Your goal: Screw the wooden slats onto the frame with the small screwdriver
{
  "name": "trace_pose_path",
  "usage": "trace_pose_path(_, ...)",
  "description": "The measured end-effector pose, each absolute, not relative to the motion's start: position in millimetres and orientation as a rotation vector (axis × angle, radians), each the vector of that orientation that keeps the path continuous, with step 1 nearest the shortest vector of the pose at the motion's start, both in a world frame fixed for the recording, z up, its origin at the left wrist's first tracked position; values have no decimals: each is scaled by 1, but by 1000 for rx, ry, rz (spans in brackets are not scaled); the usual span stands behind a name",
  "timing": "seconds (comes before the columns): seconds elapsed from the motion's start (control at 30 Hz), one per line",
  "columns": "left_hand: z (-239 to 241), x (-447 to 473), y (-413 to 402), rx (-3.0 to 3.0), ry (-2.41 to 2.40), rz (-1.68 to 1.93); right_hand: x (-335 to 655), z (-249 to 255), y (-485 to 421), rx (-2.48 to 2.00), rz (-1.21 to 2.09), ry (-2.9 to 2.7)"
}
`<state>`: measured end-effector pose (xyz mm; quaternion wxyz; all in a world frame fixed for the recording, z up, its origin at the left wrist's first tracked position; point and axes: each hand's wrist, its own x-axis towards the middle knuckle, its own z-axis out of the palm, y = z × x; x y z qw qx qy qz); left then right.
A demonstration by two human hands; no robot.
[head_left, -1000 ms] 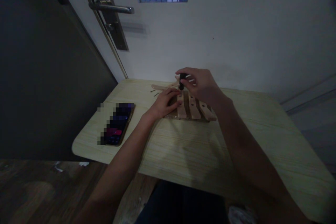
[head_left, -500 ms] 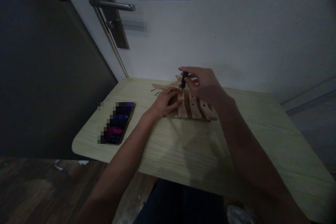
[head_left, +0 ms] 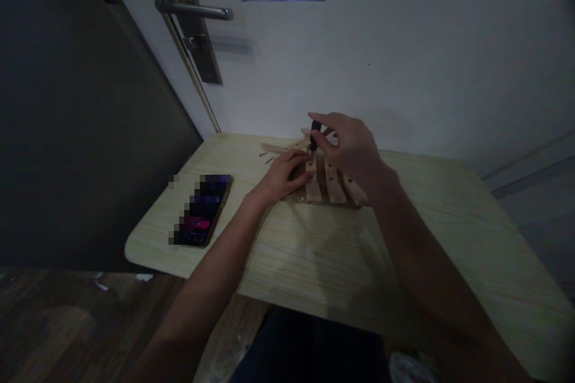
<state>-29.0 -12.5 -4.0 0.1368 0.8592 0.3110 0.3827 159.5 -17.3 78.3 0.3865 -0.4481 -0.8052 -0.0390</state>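
Note:
My right hand (head_left: 354, 143) is closed round the black handle of a screwdriver (head_left: 316, 133), thumb and fingers pinching it upright. Its metal tip meets the upper part of a pale, shaped wooden piece (head_left: 313, 185) with holes. My left hand (head_left: 284, 175) rests at that piece's left side, with fingertips and thumb holding it against a brown wooden board (head_left: 294, 196). Similar wooden pieces (head_left: 335, 185) lie in a row to the right on the board, partly hidden by my right hand and wrist.
Loose wooden pieces (head_left: 274, 148) and a couple of screws (head_left: 268, 160) lie behind my left hand. A phone (head_left: 204, 209) is on the table (head_left: 287, 251) at the left. Behind the table stands a white door with a metal handle (head_left: 195, 10).
My right hand has turned slightly round the screwdriver handle, and its wrist has shifted a little. The left hand stays against the wooden piece.

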Motion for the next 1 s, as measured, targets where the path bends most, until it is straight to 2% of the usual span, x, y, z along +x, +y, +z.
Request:
trace_pose_path(0.27,-3,-28,-14,2466,908,1100,161,91,-23,-1140,-14,-2030)
trace_pose_path(0.47,-4,-29,-14,2482,896,1126,162,91,-18,-1301,-85,-1933)
trace_pose_path(1.0,-4,-28,-13,2469,891,1108,169,85,-17,-1254,-182,-2065)
